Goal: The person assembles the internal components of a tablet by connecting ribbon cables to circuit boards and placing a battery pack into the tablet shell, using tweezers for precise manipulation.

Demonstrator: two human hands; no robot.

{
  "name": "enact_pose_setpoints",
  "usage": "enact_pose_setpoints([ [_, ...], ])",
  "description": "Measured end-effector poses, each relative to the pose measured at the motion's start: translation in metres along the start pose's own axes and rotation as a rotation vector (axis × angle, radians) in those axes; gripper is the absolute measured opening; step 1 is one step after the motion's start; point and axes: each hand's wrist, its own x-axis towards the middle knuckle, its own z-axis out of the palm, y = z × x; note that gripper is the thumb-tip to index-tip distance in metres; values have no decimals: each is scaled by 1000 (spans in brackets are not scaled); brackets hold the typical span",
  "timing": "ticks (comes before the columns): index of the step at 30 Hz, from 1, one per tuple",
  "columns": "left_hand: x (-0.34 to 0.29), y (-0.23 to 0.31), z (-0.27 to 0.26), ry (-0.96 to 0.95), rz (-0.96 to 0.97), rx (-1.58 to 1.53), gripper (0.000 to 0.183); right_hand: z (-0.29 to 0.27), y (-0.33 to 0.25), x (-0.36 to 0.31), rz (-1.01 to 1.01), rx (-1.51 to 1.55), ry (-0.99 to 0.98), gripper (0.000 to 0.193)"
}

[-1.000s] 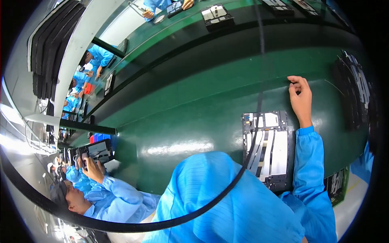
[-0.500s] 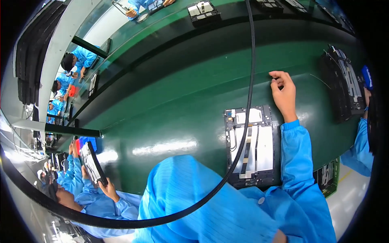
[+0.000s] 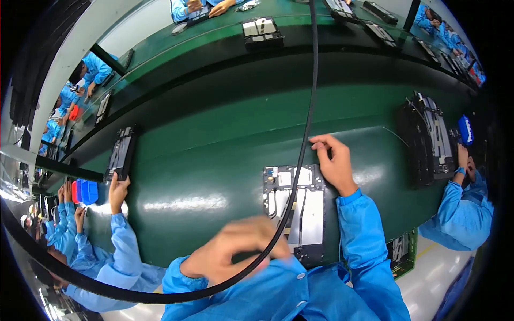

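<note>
An opened tablet [image 3: 310, 214] lies on the green table in front of me, with silver battery panels, dark ribbon strips and a black frame showing. My right hand [image 3: 336, 165] is just beyond its upper right corner, fingers curled and the thumb near the index fingertip; whatever may be between them is too small to make out. Over the tablet's lower left side and my lap is my left hand [image 3: 235, 249], smeared by motion, so its fingers are unclear. A black cable [image 3: 308, 128] crosses the view in front of the tablet and my left hand.
At right stands a thick stack of tablets [image 3: 433, 139], near a co-worker's hands [image 3: 465, 160]. On the left a co-worker's hand [image 3: 118, 191] touches another tablet [image 3: 121, 152]. Blue bins [image 3: 87, 191] sit beyond. A green crate [image 3: 408, 251] is below the table edge.
My left hand has come into view beside the tablet. The whole view has shifted. The co-worker on the left has moved a tablet from their hands onto the table.
</note>
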Motion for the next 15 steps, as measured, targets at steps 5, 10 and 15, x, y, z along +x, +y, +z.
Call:
enact_pose_setpoints([
  [5, -31, -70, 44, -143, 98, 828, 38, 0, -6, 5, 160, 125, -112, 19],
  [10, -40, -98, 78, -363, -95, 991, 77, -14, -13, 5, 284, 288, -142, 23],
  [15, -45, -103, 68, -378, -120, 1136, 77, -17, -24, 0, 56, 119, -39, 24],
])
